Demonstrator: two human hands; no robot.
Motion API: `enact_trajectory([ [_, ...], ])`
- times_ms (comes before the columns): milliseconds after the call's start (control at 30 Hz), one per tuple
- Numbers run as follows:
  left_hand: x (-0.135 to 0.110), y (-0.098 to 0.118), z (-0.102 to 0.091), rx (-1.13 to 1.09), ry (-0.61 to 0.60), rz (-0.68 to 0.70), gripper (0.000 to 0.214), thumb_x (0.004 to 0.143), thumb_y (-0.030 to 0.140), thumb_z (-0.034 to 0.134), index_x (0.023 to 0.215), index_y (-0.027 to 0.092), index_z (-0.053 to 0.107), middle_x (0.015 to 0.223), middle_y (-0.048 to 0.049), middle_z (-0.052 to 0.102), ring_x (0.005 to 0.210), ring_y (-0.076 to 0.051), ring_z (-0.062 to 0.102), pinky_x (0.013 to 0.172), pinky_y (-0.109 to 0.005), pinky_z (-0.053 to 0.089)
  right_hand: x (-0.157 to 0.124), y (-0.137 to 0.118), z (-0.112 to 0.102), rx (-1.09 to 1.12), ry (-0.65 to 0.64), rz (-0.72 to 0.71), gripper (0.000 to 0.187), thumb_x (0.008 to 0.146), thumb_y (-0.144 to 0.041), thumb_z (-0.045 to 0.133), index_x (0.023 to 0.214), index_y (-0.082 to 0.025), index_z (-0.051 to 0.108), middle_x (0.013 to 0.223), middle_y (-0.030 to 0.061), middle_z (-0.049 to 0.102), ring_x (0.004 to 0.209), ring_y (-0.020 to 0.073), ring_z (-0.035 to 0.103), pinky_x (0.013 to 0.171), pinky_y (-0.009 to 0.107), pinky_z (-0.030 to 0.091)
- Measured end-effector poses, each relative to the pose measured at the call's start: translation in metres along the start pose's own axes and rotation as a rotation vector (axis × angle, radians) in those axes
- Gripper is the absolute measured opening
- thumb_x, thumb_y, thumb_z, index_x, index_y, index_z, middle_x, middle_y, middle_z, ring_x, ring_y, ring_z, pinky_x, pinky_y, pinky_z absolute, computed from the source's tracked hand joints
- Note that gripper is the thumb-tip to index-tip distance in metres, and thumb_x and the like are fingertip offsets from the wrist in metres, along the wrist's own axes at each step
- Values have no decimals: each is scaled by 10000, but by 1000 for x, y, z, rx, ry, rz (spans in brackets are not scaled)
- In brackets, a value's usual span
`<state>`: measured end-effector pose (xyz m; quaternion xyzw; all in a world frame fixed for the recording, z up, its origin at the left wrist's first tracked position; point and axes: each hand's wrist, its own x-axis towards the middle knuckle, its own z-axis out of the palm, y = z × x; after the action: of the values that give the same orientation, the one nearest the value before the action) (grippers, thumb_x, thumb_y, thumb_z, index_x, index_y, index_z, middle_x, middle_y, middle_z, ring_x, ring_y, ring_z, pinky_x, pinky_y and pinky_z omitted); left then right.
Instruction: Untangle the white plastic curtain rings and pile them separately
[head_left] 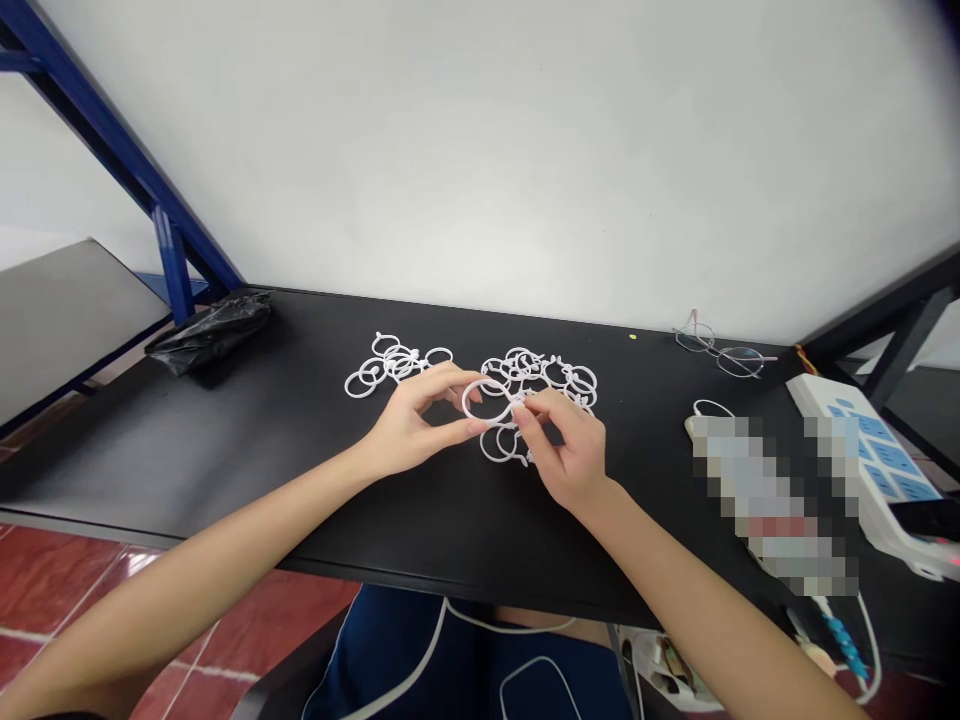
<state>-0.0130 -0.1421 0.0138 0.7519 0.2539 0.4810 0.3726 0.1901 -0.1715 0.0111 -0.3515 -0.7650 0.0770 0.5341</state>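
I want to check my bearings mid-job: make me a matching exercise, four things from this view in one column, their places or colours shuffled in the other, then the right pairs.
Things
1. Raised ring
2. Plastic bag
3. Eyeglasses
4. Power strip

Places or colours
A. Lying near the wall, right of the loose rings
B. White with blue panels
C. Between the left hand and the right hand
D. Black, at the left part of the desk

Pairs: 1-C, 2-D, 3-A, 4-B

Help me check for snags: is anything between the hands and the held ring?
Nothing visible: the left hand and right hand both touch the held ring. The other rings lie on the table, not between.
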Motion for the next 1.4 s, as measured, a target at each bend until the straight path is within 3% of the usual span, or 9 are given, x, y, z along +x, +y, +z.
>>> enact_trajectory([
  [233,2,1,-6,-39,-43,39,372,814,237,727,1178,194,664,911,-52,586,829,-141,569,760,-307,570,0,3,-4,36,-250,69,188,972,-245,441,787,-215,449,537,-84,419,421,69,396,440,193,335],
  [400,2,2,-8,-13,-64,29,359,812,275,730,1157,192,676,891,-52,590,819,-146,577,755,-314,571,0,3,-5,78,-326,70,235,991,-228,367,756,-225,380,517,-90,365,403,71,363,427,197,297],
  [1133,4,7,-17,-141,-204,-29,338,856,330,687,1171,209,691,843,-40,575,811,-142,566,742,-296,541,-4,-3,-3,167,-339,-23,282,991,-175,363,720,-229,310,566,-77,304,440,74,303,442,220,257],
  [1400,3,7,-16,-215,-189,-75,327,826,283,720,1143,205,712,834,-34,581,822,-140,577,766,-284,543,-5,-4,-3,199,-359,-14,269,994,-187,349,732,-230,312,561,-73,313,443,77,309,440,227,268],
])
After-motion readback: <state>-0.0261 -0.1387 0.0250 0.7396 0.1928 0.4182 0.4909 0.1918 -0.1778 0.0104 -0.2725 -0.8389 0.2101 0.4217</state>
